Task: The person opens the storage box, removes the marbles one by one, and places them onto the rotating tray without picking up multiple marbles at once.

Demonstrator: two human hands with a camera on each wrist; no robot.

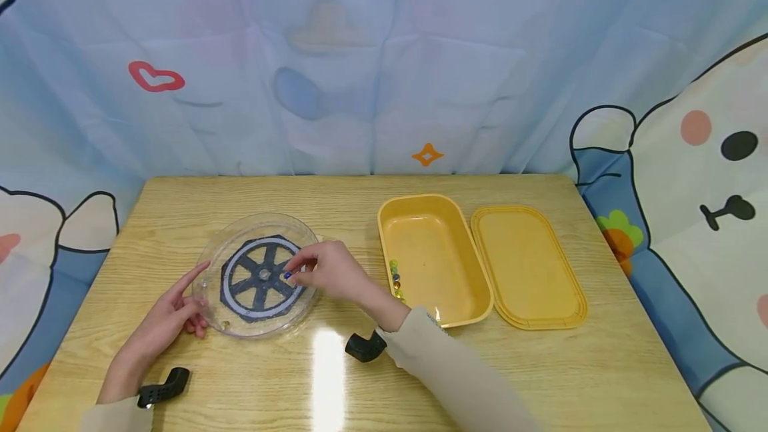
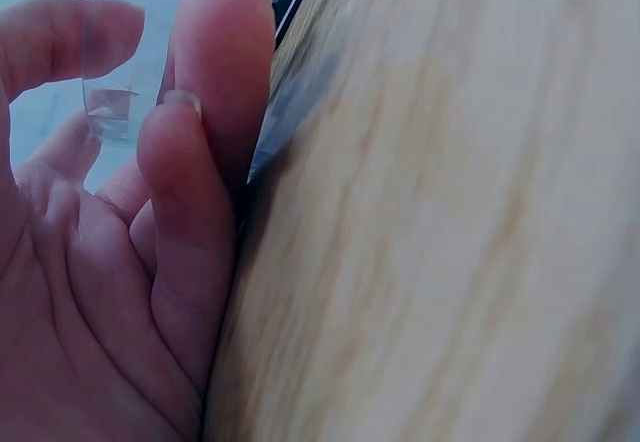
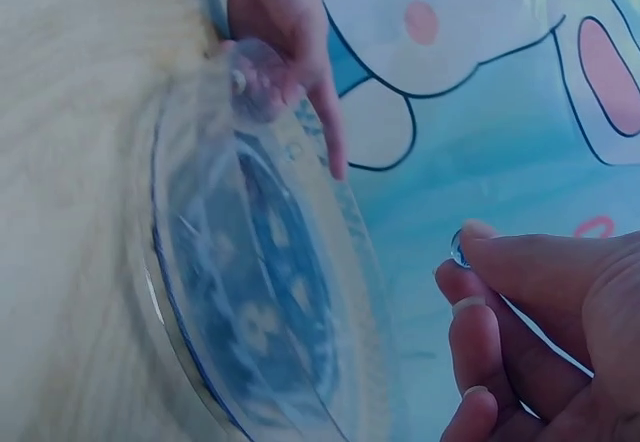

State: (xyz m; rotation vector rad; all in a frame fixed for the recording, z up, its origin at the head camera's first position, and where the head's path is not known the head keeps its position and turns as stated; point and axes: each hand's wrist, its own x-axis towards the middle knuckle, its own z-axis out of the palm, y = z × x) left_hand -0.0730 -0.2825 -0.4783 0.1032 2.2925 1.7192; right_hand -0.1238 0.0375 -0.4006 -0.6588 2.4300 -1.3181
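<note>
A clear round plastic dish (image 1: 243, 224) stands at the left of the table, with a dark six-spoked wheel shape with a pale ring (image 1: 261, 299) in it. My left hand (image 1: 171, 315) grips the dish's left rim, one finger stretched along the edge and others bent lower down. In the left wrist view, fingertips (image 2: 220, 52) lie against the clear wall. Between thumb and fingertips, my right hand (image 1: 333, 272) pinches a small blue glass marble (image 1: 288, 275), above the right part of the wheel shape. A small amber marble (image 1: 225, 324) lies near the dish's front edge.
Right of the dish is a yellow rectangular tub (image 1: 426, 232), several coloured marbles (image 1: 397, 278) lined along its left side. Its matching flat lid (image 1: 528, 265) lies at its right. Behind the wooden table (image 1: 354, 195) hangs a printed curtain (image 1: 360, 99).
</note>
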